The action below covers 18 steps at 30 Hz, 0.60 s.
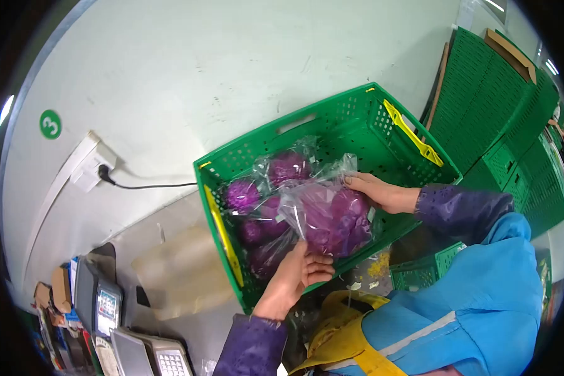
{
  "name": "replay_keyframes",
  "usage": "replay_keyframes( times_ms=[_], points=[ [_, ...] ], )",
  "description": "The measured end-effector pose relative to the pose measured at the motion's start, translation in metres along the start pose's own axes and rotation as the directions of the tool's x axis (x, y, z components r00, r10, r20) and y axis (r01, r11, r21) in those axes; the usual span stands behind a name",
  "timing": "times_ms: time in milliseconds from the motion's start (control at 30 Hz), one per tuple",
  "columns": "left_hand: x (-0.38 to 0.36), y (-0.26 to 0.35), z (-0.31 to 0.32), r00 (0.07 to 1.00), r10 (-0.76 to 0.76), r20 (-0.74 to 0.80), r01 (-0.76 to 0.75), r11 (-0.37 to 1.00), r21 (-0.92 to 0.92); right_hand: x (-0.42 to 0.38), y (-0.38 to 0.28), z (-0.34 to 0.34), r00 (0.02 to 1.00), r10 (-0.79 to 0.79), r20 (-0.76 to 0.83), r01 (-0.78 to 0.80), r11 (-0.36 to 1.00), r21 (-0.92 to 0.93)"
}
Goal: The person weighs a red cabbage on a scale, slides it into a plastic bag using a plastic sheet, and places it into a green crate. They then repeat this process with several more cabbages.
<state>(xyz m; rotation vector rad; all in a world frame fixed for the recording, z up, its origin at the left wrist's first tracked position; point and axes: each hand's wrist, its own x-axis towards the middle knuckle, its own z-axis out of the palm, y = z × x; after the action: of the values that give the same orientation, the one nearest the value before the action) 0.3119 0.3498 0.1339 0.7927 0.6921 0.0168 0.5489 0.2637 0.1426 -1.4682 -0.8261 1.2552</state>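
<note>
A clear plastic bag of purple vegetables [335, 216] is between my two hands, over the near side of a green crate [282, 128]. The vegetables look like purple cauliflower or cabbage, but the wrap blurs their kind. My right hand [380, 191] holds the bag's upper right side, fingers laid along the plastic. At its lower left, my left hand [296, 274] supports the bag with the thumb raised against it and the other fingers bent. More bagged purple vegetables [242, 194] lie in the crate's left half. Yellow handles [413, 133] are on its short ends.
Stacked green crates [482, 106] stand at right, with another low green crate [417, 276] beneath my right arm. A scale or terminal [106, 307] and keypad device [169, 360] are at lower left. A black cable [150, 187] runs from a wall socket behind the crate.
</note>
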Motion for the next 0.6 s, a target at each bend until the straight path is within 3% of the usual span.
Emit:
replay_keyframes(
  times_ms=[67,100,167,233,300,333,367,400,433,500,533,567,600],
  points=[
    [0.031,-0.006,0.0,0.983,-0.18,0.028,0.176,0.979,0.104,-0.002,0.011,-0.019,0.961,0.266,-0.075,-0.264,0.964,0.039],
    [0.042,-0.009,0.0,0.98,-0.196,0.03,0.192,0.976,0.106,0.001,0.025,-0.03,0.957,0.277,-0.081,-0.274,0.96,0.051],
    [0.059,-0.019,-0.005,0.947,-0.304,-0.107,0.322,0.886,0.334,0.01,0.053,-0.042,0.93,0.359,0.083,-0.36,0.933,-0.008],
    [0.068,-0.02,-0.016,0.93,-0.34,-0.138,0.367,0.856,0.365,0.015,0.068,-0.04,0.897,0.43,0.101,-0.436,0.9,0.034],
    [0.066,-0.01,-0.018,0.967,-0.236,-0.098,0.237,0.684,0.69,0.02,0.074,-0.037,0.92,0.386,0.074,-0.387,0.922,0.006],
    [0.064,-0.005,-0.015,0.982,-0.128,-0.138,0.188,0.593,0.783,0.019,0.077,-0.036,0.914,0.396,0.085,-0.398,0.917,0.009],
    [0.061,-0.012,-0.015,0.979,-0.138,-0.148,0.201,0.599,0.775,0.016,0.076,-0.034,0.917,0.398,0.033,-0.395,0.917,-0.059],
    [0.058,-0.019,-0.014,0.969,0.212,-0.123,0.04,0.36,0.932,0.017,0.075,-0.034,0.922,0.386,-0.019,-0.385,0.913,-0.132],
    [0.058,-0.022,-0.011,0.852,0.523,0.007,-0.035,0.043,0.998,0.02,0.075,-0.036,0.923,0.385,-0.009,-0.382,0.913,-0.143],
    [0.051,-0.02,0.006,0.807,0.591,-0.023,-0.072,0.137,0.988,0.02,0.08,-0.037,0.946,0.324,-0.028,-0.317,0.899,-0.302],
    [0.046,-0.014,0.017,0.744,0.665,0.067,-0.182,0.105,0.978,0.02,0.088,-0.038,0.945,0.326,-0.014,-0.314,0.897,-0.31],
    [0.043,-0.011,0.023,0.662,0.734,0.155,-0.287,0.058,0.956,0.024,0.101,-0.041,0.977,0.211,0.025,-0.193,0.931,-0.31],
    [0.047,-0.013,0.02,0.767,0.597,0.236,-0.229,-0.09,0.969,0.028,0.115,-0.044,0.994,0.091,0.059,-0.069,0.95,-0.303]
  ],
)
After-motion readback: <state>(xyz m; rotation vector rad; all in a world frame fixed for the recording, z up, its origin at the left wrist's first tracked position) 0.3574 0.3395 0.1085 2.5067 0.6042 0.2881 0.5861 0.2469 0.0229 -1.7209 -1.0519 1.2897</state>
